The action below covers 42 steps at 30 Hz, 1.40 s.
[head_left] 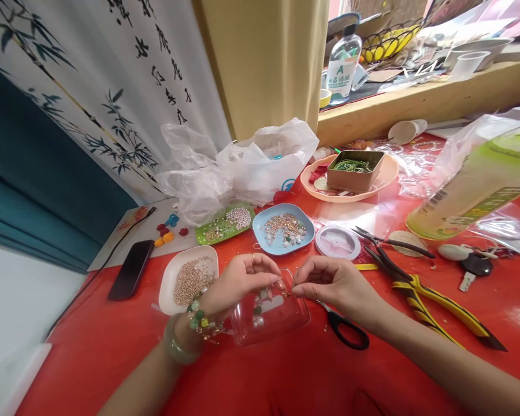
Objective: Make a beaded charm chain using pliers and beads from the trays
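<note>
Both hands meet above a clear plastic tray (238, 332). My left hand (247, 280) pinches what looks like a short strand of beads (257, 309), with green and pearly beads hanging under the fingers. Small gold-coloured pieces show between the two hands. My right hand (329, 283) is closed, thumb against forefinger; whatever it pinches is too small to make out. Close by are a blue dish (305, 237) of gold and pale beads, a cream dish (167, 277) of small gold beads, and a green dish (205, 231) with pearly beads.
Black-handled scissors (351, 335) lie beside the tray. Yellow-and-black pliers (433, 300), smaller pliers (398, 242), keys (472, 266) and a large bottle (472, 185) stand or lie to the right. A phone (132, 268) is left; plastic bags (260, 162) and a tin (351, 180) sit behind.
</note>
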Tool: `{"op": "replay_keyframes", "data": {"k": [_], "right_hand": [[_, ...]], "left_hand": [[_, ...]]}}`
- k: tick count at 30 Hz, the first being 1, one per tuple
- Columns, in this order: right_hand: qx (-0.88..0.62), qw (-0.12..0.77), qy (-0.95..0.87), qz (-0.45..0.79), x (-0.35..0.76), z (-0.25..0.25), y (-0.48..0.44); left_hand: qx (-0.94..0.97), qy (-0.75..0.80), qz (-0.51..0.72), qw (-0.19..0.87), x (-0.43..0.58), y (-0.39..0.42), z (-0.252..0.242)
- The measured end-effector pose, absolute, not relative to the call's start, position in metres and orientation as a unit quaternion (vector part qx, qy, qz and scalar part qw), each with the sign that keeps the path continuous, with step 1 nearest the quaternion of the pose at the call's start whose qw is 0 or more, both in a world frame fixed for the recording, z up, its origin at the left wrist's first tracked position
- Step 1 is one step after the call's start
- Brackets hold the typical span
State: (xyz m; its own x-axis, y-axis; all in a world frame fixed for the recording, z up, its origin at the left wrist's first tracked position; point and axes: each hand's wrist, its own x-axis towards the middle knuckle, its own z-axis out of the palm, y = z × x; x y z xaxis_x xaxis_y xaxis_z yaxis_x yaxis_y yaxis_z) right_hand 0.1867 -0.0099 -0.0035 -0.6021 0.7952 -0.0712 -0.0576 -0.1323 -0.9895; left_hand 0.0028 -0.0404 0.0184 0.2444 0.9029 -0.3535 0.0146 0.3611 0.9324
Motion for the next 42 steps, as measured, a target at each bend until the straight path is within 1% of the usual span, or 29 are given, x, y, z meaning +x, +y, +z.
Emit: {"op": "replay_keyframes", "data": {"k": [5,15,24,28,31,37,39,42], "right_hand": [[-0.33,0.31,-0.58,0.678,0.186,-0.006,-0.015],[-0.325,0.303,-0.59,0.674,0.184,-0.011,-0.02],[-0.325,0.295,-0.585,0.682,0.184,-0.01,-0.019],[-0.329,0.299,-0.6,0.665,0.183,-0.011,-0.019],[-0.338,0.318,-0.648,0.605,0.183,-0.012,-0.02],[-0.321,0.417,-0.74,0.418,0.185,-0.017,-0.023],[-0.316,0.441,-0.75,0.38,0.185,-0.017,-0.024],[-0.317,0.458,-0.751,0.355,0.185,-0.016,-0.026]], "left_hand": [[0.47,0.546,0.334,0.608,0.003,-0.042,0.019],[0.47,0.572,0.345,0.577,0.006,-0.043,0.017],[0.472,0.581,0.33,0.575,0.007,-0.042,0.018],[0.472,0.577,0.329,0.579,0.007,-0.042,0.018],[0.468,0.566,0.341,0.587,0.007,-0.042,0.017],[0.46,0.554,0.384,0.579,0.014,-0.046,0.018],[0.468,0.561,0.388,0.561,0.017,-0.049,0.018],[0.484,0.58,0.382,0.532,0.021,-0.053,0.018]]}}
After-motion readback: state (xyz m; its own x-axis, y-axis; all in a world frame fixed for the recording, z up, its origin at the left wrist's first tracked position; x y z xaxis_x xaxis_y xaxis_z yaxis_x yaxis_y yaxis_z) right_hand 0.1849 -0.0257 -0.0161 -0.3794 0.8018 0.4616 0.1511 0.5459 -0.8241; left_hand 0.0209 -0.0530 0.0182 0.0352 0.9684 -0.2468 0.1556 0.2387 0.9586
